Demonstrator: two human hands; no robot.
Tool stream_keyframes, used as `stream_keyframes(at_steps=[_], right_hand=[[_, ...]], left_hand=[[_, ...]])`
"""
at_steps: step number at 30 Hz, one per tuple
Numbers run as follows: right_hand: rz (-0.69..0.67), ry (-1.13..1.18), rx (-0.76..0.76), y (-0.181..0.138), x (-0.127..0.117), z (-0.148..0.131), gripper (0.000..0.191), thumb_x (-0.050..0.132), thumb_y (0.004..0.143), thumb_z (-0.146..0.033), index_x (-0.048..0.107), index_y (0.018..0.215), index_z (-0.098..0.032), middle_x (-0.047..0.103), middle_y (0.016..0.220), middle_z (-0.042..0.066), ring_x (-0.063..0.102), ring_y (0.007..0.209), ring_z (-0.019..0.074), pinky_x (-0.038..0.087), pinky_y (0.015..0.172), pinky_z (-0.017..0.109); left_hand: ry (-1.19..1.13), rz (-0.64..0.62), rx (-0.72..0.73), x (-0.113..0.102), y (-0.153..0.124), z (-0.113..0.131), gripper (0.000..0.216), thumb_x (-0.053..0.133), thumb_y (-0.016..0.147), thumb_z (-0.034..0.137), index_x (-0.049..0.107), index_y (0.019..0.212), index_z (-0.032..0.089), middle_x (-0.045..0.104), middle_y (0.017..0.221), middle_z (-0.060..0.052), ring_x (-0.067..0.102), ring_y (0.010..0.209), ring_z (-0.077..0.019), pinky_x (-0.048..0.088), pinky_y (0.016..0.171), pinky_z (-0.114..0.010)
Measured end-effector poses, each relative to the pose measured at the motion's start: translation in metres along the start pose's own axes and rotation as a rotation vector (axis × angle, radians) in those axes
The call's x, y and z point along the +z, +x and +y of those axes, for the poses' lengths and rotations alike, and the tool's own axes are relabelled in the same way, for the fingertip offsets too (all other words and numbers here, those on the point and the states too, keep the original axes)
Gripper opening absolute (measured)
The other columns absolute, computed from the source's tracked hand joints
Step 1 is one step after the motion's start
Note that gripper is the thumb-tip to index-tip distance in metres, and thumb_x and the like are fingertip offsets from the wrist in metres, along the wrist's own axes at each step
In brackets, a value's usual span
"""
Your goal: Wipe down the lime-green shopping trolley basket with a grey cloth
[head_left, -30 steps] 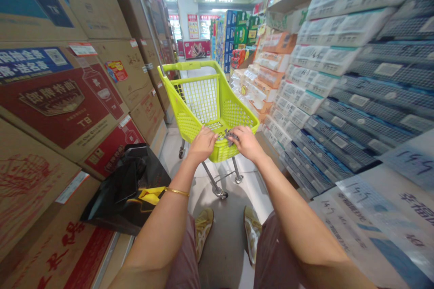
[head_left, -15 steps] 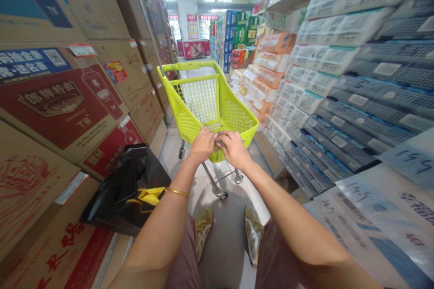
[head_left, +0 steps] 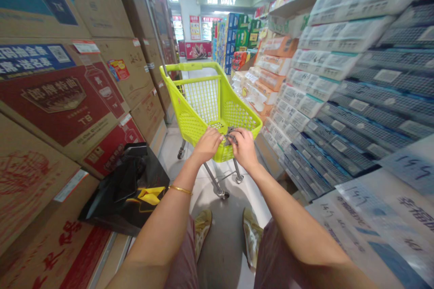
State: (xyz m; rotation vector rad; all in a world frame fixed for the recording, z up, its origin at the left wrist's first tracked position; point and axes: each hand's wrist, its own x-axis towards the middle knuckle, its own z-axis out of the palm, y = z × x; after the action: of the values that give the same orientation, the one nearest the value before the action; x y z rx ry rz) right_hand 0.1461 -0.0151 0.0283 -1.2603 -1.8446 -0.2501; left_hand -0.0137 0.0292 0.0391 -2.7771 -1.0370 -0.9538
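Observation:
A lime-green shopping cart (head_left: 191, 122) stands in front of me, its near rim under both hands. My left hand (head_left: 208, 143) is closed over that rim, with its fingertips inside the basket. A crumpled grey cloth (head_left: 231, 134) is bunched in the fingers of my right hand (head_left: 246, 146), which presses it against the rim beside the left hand. Part of the cloth is hidden behind the right fingers. No goods show inside the basket.
Stacked cardboard cartons (head_left: 64, 104) line the left side, with a black bag (head_left: 125, 198) lying against them. Wrapped tissue packs (head_left: 339, 63) are piled along the right. The grey floor (head_left: 222, 235) runs between, and coloured boxes (head_left: 232, 38) stand farther back.
Both hands and the cloth have slid a little to the right along the cart's near rim. More of the grey cloth shows now. The view has shifted slightly.

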Motion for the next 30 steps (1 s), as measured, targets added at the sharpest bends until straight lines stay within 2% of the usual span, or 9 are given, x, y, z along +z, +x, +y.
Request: stream_keyframes(at_steps=[4,14,19,30], right_hand=[[-0.043,0.006,-0.162,-0.007,0.002,-0.009,0.024,0.046,0.082,-0.019,0.060,0.101,-0.019,0.052,0.112,0.010,0.044,0.103,0.0223,0.037,0.088,0.037],[0.045,-0.008,-0.196,-0.017,0.013,-0.015,0.023,0.048,0.078,-0.015,0.060,0.098,-0.016,0.050,0.109,0.011,0.043,0.100,0.0218,0.039,0.087,0.036],[0.081,-0.063,-0.159,-0.023,0.023,-0.018,0.024,0.046,0.077,-0.013,0.060,0.097,-0.016,0.048,0.107,0.011,0.042,0.097,0.0212,0.038,0.085,0.035],[0.124,-0.222,-0.202,-0.030,0.034,-0.011,0.024,0.039,0.084,-0.016,0.061,0.094,-0.017,0.047,0.105,0.010,0.040,0.091,0.0194,0.037,0.081,0.032]], left_hand=[[-0.005,0.001,0.018,0.001,-0.001,-0.003,0.027,0.031,0.090,0.022,0.054,0.078,0.016,0.056,0.084,-0.006,0.050,0.091,-0.0172,0.033,0.103,-0.040],[-0.009,-0.009,0.000,-0.001,-0.003,-0.002,0.025,0.033,0.089,0.019,0.056,0.080,0.015,0.059,0.093,-0.008,0.050,0.102,-0.0189,0.031,0.106,-0.042],[0.006,-0.006,-0.014,0.000,-0.004,-0.002,0.027,0.032,0.089,0.021,0.058,0.085,0.015,0.060,0.099,-0.009,0.050,0.108,-0.0198,0.029,0.108,-0.044],[0.060,-0.013,-0.014,0.003,-0.005,0.000,0.025,0.032,0.088,0.018,0.057,0.091,0.015,0.060,0.106,-0.010,0.045,0.117,-0.0205,0.027,0.110,-0.046]])
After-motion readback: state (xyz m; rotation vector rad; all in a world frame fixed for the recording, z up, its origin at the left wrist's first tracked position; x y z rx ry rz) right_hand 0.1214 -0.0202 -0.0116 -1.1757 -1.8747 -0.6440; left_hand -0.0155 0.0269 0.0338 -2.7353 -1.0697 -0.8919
